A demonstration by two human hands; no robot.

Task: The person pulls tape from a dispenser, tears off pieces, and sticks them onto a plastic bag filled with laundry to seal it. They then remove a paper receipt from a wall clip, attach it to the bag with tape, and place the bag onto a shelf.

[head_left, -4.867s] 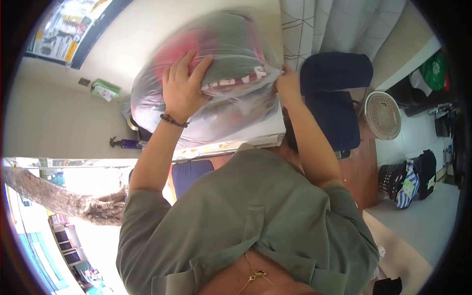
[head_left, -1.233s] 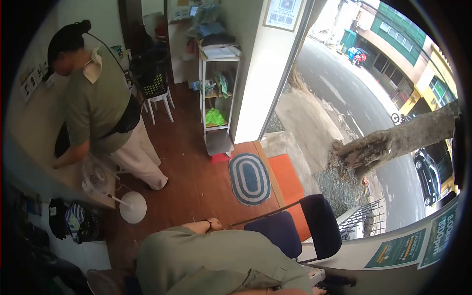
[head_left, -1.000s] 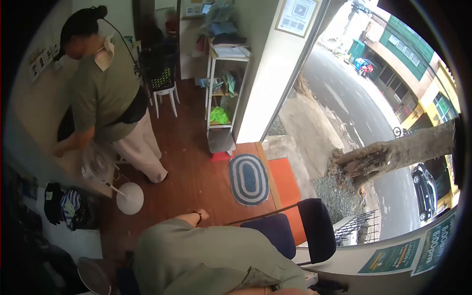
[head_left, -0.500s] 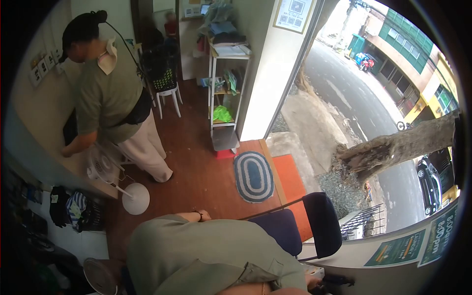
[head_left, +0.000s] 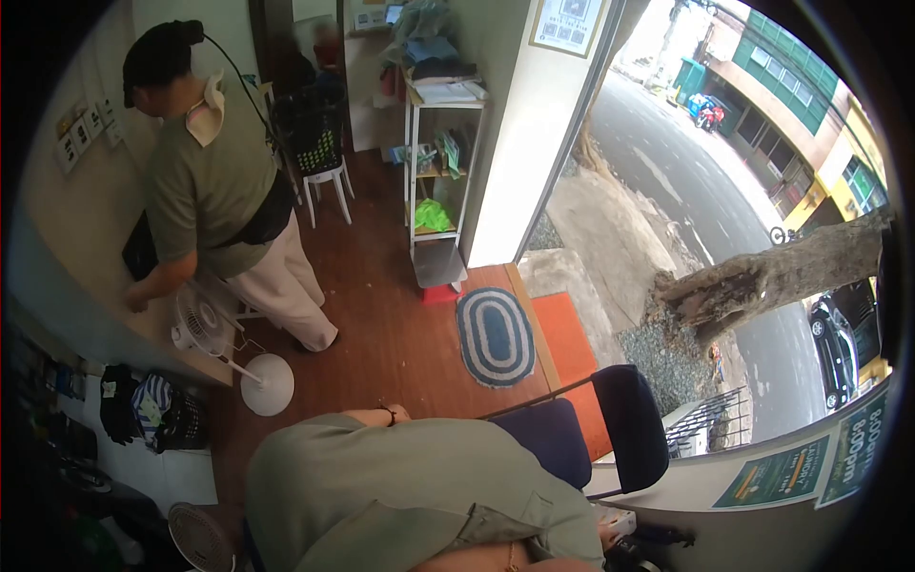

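My torso in an olive-green shirt (head_left: 400,486) fills the bottom of the view. My left hand (head_left: 399,414) shows just past the shirt's upper edge, with a dark bracelet (head_left: 389,415) at the wrist. Its fingers are mostly hidden behind my body, and whether it holds anything cannot be seen. A dark folding chair (head_left: 543,439) stands just to its right. My right hand does not show; at that side, a white box-like thing (head_left: 618,520) and some dark objects lie near my shoulder.
Another person (head_left: 219,181) stands at the left, one hand (head_left: 138,297) low by the wall. Close by are a white fan (head_left: 267,384) and a basket of clothes (head_left: 176,419). A shelf rack (head_left: 438,210), an oval rug (head_left: 497,337) and an open doorway onto a street lie ahead.
The whole view has shifted slightly. The standing person's head is turned a little differently, with that person's arm still low by the wall. My left hand stays near the same spot.
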